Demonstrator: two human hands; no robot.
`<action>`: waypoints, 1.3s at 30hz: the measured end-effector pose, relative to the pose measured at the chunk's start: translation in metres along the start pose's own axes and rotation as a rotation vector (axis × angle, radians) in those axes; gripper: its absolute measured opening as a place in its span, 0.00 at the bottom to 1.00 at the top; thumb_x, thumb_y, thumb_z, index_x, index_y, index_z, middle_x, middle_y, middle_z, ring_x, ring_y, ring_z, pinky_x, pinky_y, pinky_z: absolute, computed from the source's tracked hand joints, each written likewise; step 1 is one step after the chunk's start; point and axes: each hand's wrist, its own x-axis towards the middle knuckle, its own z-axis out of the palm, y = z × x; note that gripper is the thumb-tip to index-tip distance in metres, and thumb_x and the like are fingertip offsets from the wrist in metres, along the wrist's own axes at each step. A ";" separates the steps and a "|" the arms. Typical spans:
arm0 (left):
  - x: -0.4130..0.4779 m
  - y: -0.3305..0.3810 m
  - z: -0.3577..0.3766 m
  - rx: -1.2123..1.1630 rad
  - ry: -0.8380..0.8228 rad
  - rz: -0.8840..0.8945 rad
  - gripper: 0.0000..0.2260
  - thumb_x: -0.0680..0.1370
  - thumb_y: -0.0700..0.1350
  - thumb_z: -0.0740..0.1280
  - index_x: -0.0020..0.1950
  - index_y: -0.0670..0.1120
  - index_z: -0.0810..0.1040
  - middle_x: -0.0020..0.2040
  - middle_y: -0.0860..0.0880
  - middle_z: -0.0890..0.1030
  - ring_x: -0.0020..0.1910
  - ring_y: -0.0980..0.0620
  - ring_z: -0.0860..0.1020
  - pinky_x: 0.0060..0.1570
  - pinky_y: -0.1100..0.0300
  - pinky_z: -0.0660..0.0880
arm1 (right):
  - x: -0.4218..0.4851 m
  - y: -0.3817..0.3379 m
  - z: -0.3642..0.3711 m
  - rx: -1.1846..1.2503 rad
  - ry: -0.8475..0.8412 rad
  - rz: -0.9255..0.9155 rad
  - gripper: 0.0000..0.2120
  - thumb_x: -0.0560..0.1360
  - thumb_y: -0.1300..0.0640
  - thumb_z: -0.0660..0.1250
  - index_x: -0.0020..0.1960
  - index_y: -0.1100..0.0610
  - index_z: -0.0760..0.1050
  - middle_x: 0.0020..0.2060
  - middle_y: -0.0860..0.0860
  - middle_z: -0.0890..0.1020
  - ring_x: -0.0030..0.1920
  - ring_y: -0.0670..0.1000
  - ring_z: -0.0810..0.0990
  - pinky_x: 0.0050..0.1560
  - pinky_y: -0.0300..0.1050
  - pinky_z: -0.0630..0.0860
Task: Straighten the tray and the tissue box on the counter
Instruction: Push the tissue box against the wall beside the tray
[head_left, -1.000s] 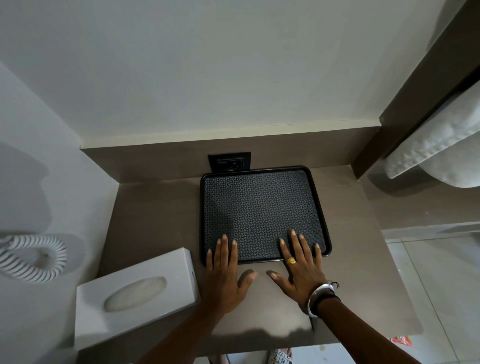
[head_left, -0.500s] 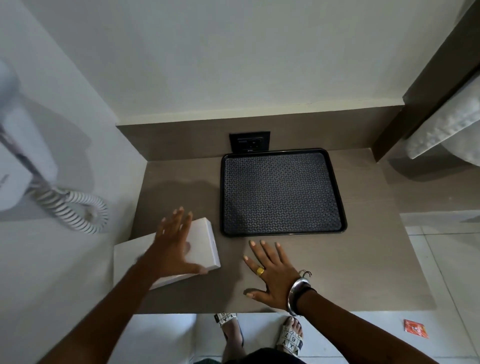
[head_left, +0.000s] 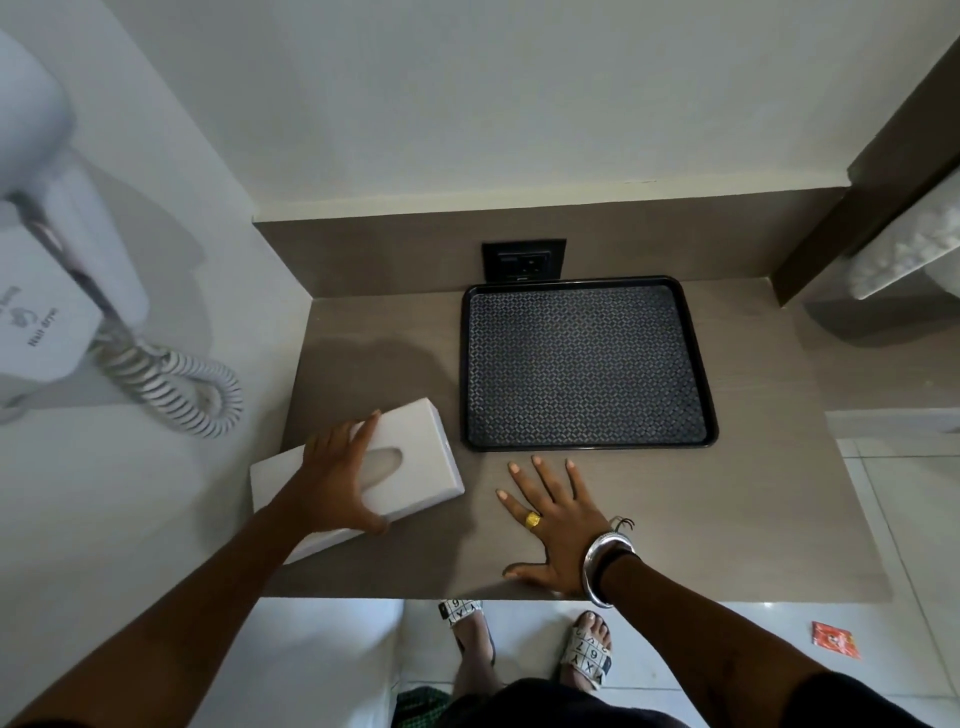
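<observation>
A black textured tray (head_left: 702, 410) lies square against the back of the grey counter (head_left: 769, 519), just below a wall socket. A white tissue box (head_left: 421, 457) sits skewed at the counter's front left corner, its left end over the edge. My left hand (head_left: 337, 478) spans the box from above, fingers on its far side and thumb on its near side, covering part of the oval opening. My right hand (head_left: 553, 525) rests flat on the counter in front of the tray, fingers spread, wearing a gold ring and a silver bangle.
A white wall-mounted hair dryer (head_left: 47, 291) with a coiled cord (head_left: 171, 389) hangs on the left wall. A black socket (head_left: 523, 260) is set in the backsplash. A folded white towel (head_left: 904, 249) sits on a shelf at right. A red wrapper (head_left: 835, 639) lies on the tiled floor.
Both hands left the tray's near edge. My left hand moved to the tissue box and closed around it; the box has turned slightly. My right hand settled flat on the counter.
</observation>
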 end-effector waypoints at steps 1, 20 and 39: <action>0.003 0.001 -0.004 -0.035 0.041 -0.030 0.66 0.55 0.72 0.75 0.80 0.55 0.38 0.79 0.45 0.54 0.77 0.40 0.56 0.76 0.42 0.54 | 0.001 0.000 0.000 0.005 -0.002 -0.001 0.46 0.70 0.21 0.49 0.79 0.48 0.51 0.79 0.55 0.50 0.78 0.63 0.47 0.71 0.73 0.46; 0.111 -0.002 -0.057 -0.434 0.392 -0.816 0.63 0.57 0.69 0.77 0.80 0.45 0.48 0.75 0.31 0.59 0.75 0.32 0.59 0.75 0.38 0.55 | 0.004 -0.003 -0.006 -0.024 0.014 -0.001 0.45 0.68 0.23 0.56 0.77 0.47 0.58 0.77 0.55 0.60 0.75 0.64 0.58 0.69 0.69 0.49; 0.037 -0.001 0.011 0.021 0.537 -0.168 0.51 0.69 0.79 0.49 0.81 0.45 0.54 0.81 0.39 0.54 0.80 0.38 0.55 0.77 0.41 0.51 | 0.004 -0.001 -0.004 -0.032 -0.047 0.012 0.43 0.71 0.24 0.52 0.78 0.47 0.53 0.79 0.54 0.53 0.77 0.63 0.51 0.71 0.71 0.48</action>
